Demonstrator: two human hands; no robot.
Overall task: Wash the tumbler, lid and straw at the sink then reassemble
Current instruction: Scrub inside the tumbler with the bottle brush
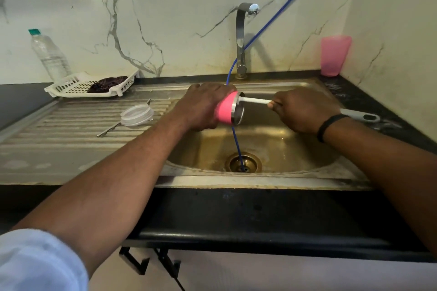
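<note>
Nearest the viewer, the dark worktop edge runs glossy and black below a stainless steel sink, its single basin tarnished to a brass tone around one round drain. Two bare forearms reach over the basin. The left hand wraps its fingers round one pink tumbler, held on its side above the basin with its steel-rimmed mouth facing right. The right hand, with a black band at the wrist, grips one brush by its white stem; the stem enters the tumbler mouth and a grey handle end projects past the wrist. On the ribbed steel draining board left of the basin lie one clear round plastic lid and one thin metal straw, the lid resting across the straw. One blue hose descends behind the tumbler into the drain. Farther back, one white slotted plastic tray holds a dark cloth, and one clear plastic bottle stands behind it. One chrome tap rises at the marble-patterned wall; one translucent pink cup stands at the right corner.
</note>
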